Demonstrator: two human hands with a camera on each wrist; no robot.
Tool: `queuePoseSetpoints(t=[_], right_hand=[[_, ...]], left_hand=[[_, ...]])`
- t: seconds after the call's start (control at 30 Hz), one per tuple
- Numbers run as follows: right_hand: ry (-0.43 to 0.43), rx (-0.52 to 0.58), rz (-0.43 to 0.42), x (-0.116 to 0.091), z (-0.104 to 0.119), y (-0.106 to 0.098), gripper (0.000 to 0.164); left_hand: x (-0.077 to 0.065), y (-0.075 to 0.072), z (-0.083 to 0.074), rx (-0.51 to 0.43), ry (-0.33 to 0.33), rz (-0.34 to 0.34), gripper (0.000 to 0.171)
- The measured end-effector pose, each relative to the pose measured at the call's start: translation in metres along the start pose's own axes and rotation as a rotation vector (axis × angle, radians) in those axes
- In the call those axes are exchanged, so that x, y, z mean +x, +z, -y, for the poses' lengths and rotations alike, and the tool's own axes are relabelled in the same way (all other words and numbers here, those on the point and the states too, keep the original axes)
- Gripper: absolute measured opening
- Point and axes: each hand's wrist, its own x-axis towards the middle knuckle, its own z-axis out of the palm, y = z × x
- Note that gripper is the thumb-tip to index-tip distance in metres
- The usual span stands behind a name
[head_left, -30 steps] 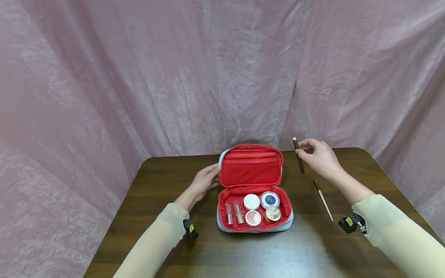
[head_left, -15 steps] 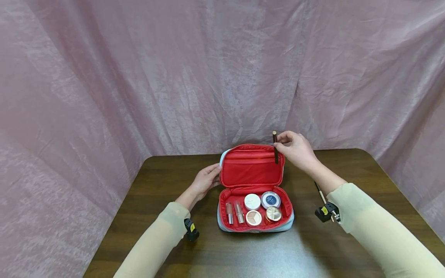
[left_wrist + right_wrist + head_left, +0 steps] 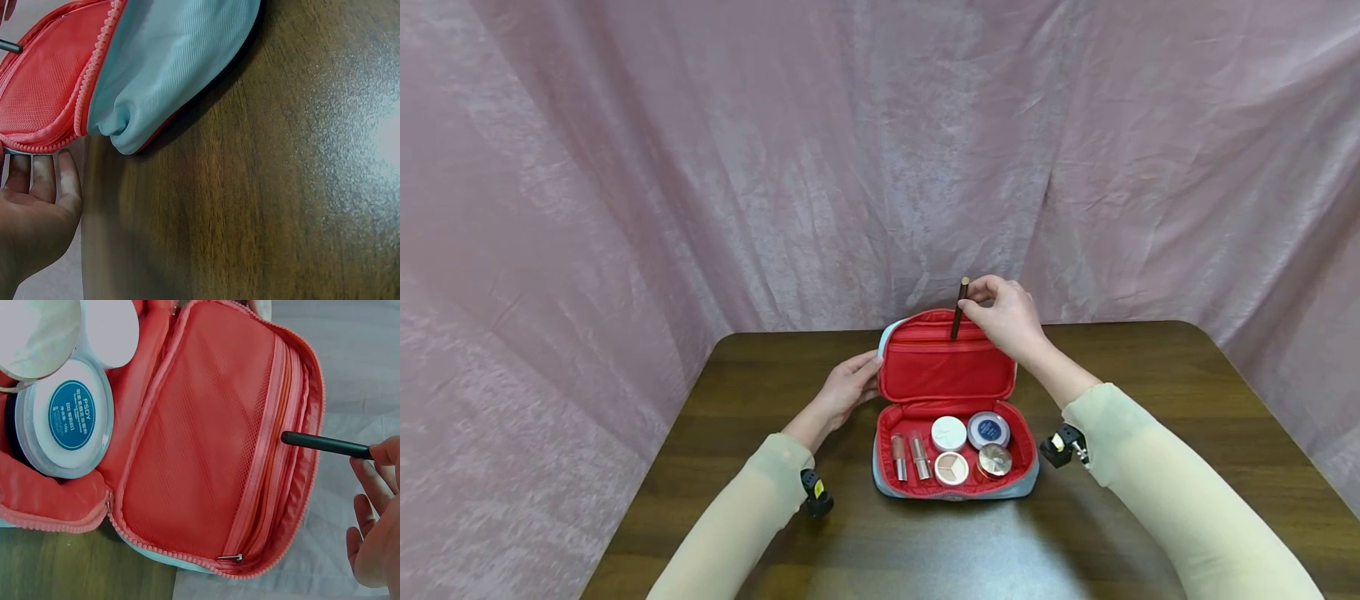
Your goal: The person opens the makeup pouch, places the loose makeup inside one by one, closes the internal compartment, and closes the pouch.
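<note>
A person's right hand [image 3: 1007,315] is just above the centre of the head view, and it pinches a dark slim stick [image 3: 959,308] between thumb and fingers, with only the stick's thickness between them. The stick has a gold-coloured end at the top and leans a little, its lower end in front of the raised red lid [image 3: 947,372] of a pouch [image 3: 880,468]. In the right wrist view, this lower end is over the zip strip [image 3: 264,450], right of the middle; whether it touches the cloth, I cannot tell.

The left hand [image 3: 848,385], left of the lid in the head view, grips the lid's side edge, with the fingers going behind it; in the left wrist view these fingers are at the lower left.

In the pouch's lower half, below the centre of the head view, I see two small tubes at the left, then a white round jar [image 3: 949,433], a compact with blue label [image 3: 988,430], a three-part palette [image 3: 952,469] and a shiny-topped round case [image 3: 995,459]. The pouch stands on a brown wooden table [image 3: 760,483].
</note>
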Motion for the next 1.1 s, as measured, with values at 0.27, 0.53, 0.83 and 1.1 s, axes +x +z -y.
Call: queuePoseSetpoints(t=[0.27, 0.53, 0.83, 1.1], right_hand=[[-0.013, -0.048, -0.003, 0.001, -0.004, 0.007, 0.02], [0.002, -0.087, 0.043, -0.002, -0.006, 0.012, 0.021], [0.007, -0.157, 0.1, -0.003, -0.004, 0.014, 0.019], [-0.015, -0.259, 0.17, -0.005, -0.008, 0.02, 0.018]], left_hand=[[0.001, 0.0, 0.0, 0.013, 0.004, -0.004, 0.04], [-0.001, 0.0, 0.0, 0.022, 0.015, -0.001, 0.041], [-0.001, 0.0, 0.0, 0.025, 0.007, -0.011, 0.041], [-0.003, 0.002, -0.002, 0.036, 0.0, -0.014, 0.042]])
